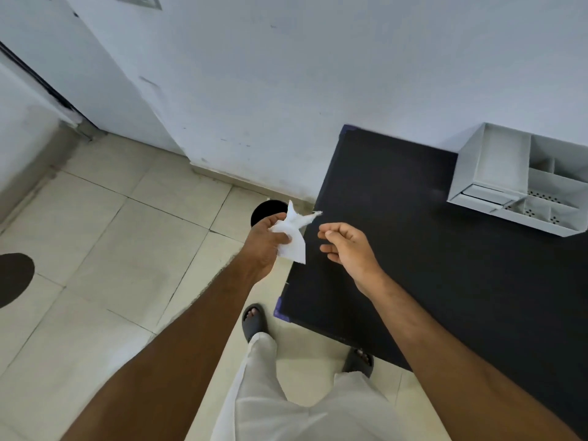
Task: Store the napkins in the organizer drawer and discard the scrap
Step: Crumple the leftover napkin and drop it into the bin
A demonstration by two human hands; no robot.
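Note:
My left hand (265,238) grips a crumpled white paper scrap (294,232), held in the air over the left edge of the black table (445,265). Just behind that hand a round black bin opening (267,210) shows on the floor, partly hidden by the hand and the paper. My right hand (348,249) hovers over the table to the right of the scrap, fingers loosely curled and apart, holding nothing. A white organizer (521,183) with several compartments and a drawer front sits at the table's far right, against the wall. No loose napkins are visible.
A white wall runs behind the table. Beige floor tiles (127,249) spread to the left, with a dark round shape (14,278) at the left edge. My feet in dark sandals (254,321) stand at the table's near corner.

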